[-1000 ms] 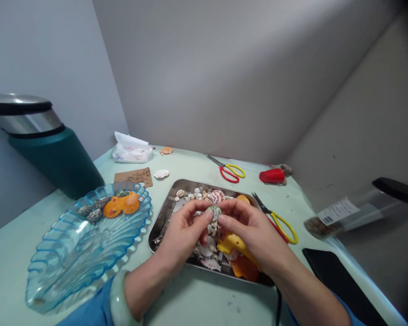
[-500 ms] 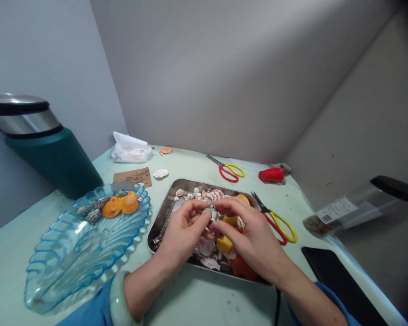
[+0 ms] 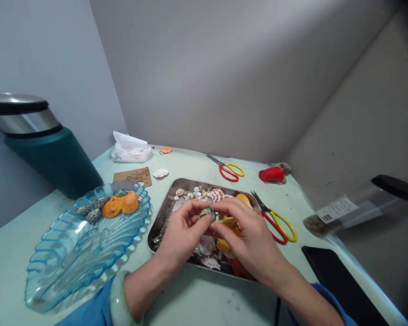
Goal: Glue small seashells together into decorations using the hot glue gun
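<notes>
Both hands meet over a metal tray (image 3: 163,216) filled with several small seashells. My left hand (image 3: 182,233) and my right hand (image 3: 250,237) pinch one small greenish shell (image 3: 206,213) between their fingertips, just above the tray. Yellow and orange shells (image 3: 228,222) lie in the tray under my right hand. To the left stands a blue shell-shaped glass dish (image 3: 85,242) with orange shells (image 3: 120,204) and a few speckled ones at its far end.
Two pairs of red-and-yellow scissors (image 3: 229,170) (image 3: 277,222) lie behind and right of the tray. A red cap (image 3: 271,174), a brown card (image 3: 133,176), a tissue pack (image 3: 129,149), a teal flask (image 3: 44,145), a clear jar (image 3: 357,208) and a black phone (image 3: 340,283) surround it.
My right hand slid a little left and down over the tray. Both hands kept pinching the small shell, which moved slightly left.
</notes>
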Tool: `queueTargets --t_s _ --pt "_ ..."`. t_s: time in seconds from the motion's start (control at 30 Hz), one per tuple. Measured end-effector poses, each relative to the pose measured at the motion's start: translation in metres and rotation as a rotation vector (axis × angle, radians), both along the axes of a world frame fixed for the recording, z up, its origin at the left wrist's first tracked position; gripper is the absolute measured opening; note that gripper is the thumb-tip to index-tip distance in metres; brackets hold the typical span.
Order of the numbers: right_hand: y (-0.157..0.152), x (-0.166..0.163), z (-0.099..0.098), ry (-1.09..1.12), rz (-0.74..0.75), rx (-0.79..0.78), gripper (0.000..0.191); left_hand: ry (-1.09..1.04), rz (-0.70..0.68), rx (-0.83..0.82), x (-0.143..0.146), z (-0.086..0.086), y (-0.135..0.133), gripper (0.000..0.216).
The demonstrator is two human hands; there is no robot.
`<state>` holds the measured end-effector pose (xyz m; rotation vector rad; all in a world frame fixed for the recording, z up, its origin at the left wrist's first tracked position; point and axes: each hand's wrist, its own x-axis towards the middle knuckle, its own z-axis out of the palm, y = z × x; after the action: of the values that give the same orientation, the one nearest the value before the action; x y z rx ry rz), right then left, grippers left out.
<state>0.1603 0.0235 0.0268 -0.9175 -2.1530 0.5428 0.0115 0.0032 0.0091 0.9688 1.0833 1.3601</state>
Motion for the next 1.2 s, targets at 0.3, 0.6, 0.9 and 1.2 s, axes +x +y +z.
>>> queueTargets --t_s 0.3,0.6,0.9,1.2 --pt "-0.005 -0.002 -0.003 -0.029 -0.002 0.059 0.024 0.024 0.061 0.000 0.000 0.002 -0.002 0.016" --pt "0.002 0.002 0.003 0.008 -0.056 -0.015 0.023 -0.043 -0.076 -0.028 -0.001 0.004 -0.002 0.032" --pt "0.006 0.009 0.007 -0.008 -0.052 -0.057 0.024 0.018 -0.067 -0.035 0.000 0.000 -0.002 0.036" --pt "0.008 0.012 0.011 -0.007 -0.046 -0.086 0.021 0.076 -0.073 0.009 -0.001 0.002 -0.004 0.032"
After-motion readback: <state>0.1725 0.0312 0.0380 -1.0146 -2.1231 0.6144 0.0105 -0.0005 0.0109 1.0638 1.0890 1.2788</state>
